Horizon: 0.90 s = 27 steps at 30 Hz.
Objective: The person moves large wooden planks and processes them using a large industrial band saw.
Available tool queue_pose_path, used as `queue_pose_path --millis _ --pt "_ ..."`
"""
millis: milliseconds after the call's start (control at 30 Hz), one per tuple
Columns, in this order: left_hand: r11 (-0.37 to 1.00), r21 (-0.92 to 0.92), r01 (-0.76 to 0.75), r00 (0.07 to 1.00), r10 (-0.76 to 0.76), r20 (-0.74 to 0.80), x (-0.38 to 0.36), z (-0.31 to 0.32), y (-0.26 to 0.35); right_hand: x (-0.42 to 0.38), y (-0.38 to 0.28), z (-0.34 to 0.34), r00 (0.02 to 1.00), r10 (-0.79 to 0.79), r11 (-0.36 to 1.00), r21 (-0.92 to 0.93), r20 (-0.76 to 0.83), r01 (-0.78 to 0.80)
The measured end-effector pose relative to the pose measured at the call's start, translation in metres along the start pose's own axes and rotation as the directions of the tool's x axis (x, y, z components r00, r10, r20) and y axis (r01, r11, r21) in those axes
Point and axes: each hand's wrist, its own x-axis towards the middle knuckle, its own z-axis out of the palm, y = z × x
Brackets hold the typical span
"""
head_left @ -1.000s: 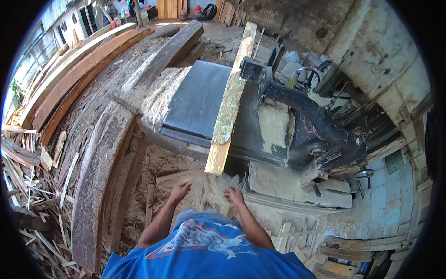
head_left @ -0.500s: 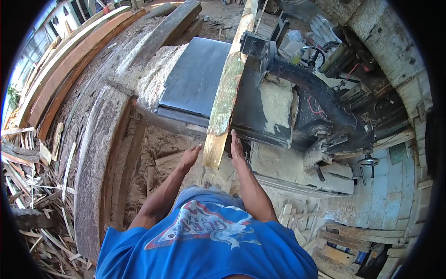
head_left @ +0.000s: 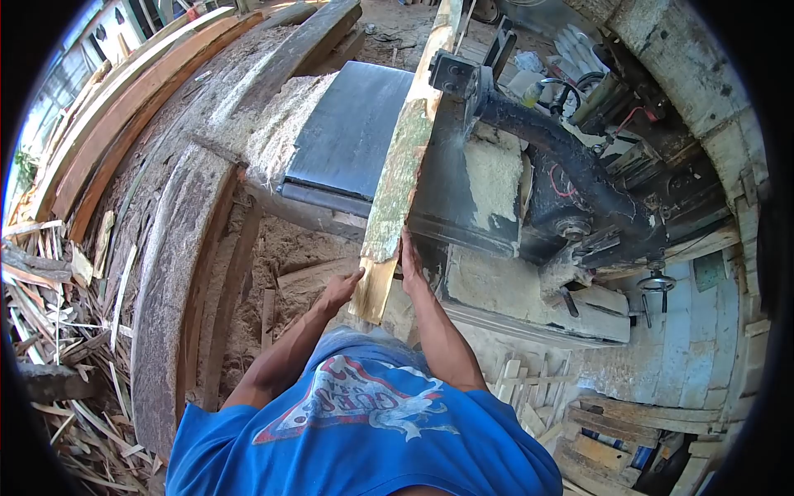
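Note:
A long plank with patchy bark (head_left: 399,174) lies across the dark metal machine table (head_left: 343,132), its pale near end jutting over the front edge toward me. My left hand (head_left: 342,287) touches the plank's left side near that end, fingertips against the edge. Along the right side rests my right hand (head_left: 411,263), flat with its fingers stretched forward. Beyond my hands, a black machine arm with a metal block (head_left: 453,76) stands close to the plank's right edge.
Heavy timber beams (head_left: 186,289) lie to the left, with a heap of wood offcuts (head_left: 78,364) beyond them. Sawdust (head_left: 496,182) covers part of the machine. At right are a handwheel (head_left: 656,283) and stacked boards (head_left: 637,417).
The plank has moved toward me, so more of its near end overhangs. My left hand has come against its left side; my right hand still lies along the right side.

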Motion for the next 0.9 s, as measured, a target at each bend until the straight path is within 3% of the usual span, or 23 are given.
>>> queue_pose_path --millis 33,67,200,333,433,567,633,733,800,900 --pt "1.000 -0.007 0.008 1.000 -0.008 0.006 -0.006 0.001 -0.005 -0.004 0.006 0.002 0.999 0.010 1.000 0.010 -0.037 -0.009" --pt "0.999 -0.046 -0.014 1.000 0.014 -0.008 -0.005 0.001 -0.015 0.005 0.026 0.006 0.980 -0.130 0.988 0.067 -0.152 0.141" --pt "0.998 0.058 -0.003 1.000 0.002 0.006 -0.032 0.003 -0.014 -0.022 0.025 0.003 1.000 -0.021 0.998 0.063 0.017 0.020" --pt "0.973 0.229 -0.040 0.999 0.042 -0.005 -0.045 0.005 -0.030 -0.042 0.037 0.011 0.998 -0.027 0.990 0.140 -0.053 0.035" --pt "0.980 0.170 -0.099 0.995 0.103 -0.012 -0.049 0.007 -0.049 -0.056 0.046 0.010 0.999 -0.050 0.988 0.145 0.014 0.047" --pt "0.980 0.177 -0.088 0.996 0.084 0.033 -0.066 0.004 -0.061 -0.064 0.070 0.016 0.992 -0.124 0.978 0.165 -0.028 0.127" --pt "0.977 0.203 -0.064 0.997 0.071 -0.029 -0.077 0.006 -0.065 -0.073 0.075 0.017 0.988 -0.143 0.971 0.182 -0.063 0.153" --pt "0.983 0.157 -0.092 0.993 0.102 -0.053 -0.085 0.008 -0.080 -0.085 0.083 0.013 0.998 -0.065 0.993 0.102 0.000 0.065" --pt "0.984 0.156 -0.084 0.995 0.091 -0.038 -0.090 0.008 -0.088 -0.093 0.089 0.015 0.998 -0.038 0.997 0.059 -0.052 0.041" --pt "0.984 0.165 -0.069 0.997 0.074 -0.023 -0.101 0.007 -0.099 -0.109 0.095 0.015 0.997 -0.069 0.997 0.042 -0.022 0.070"
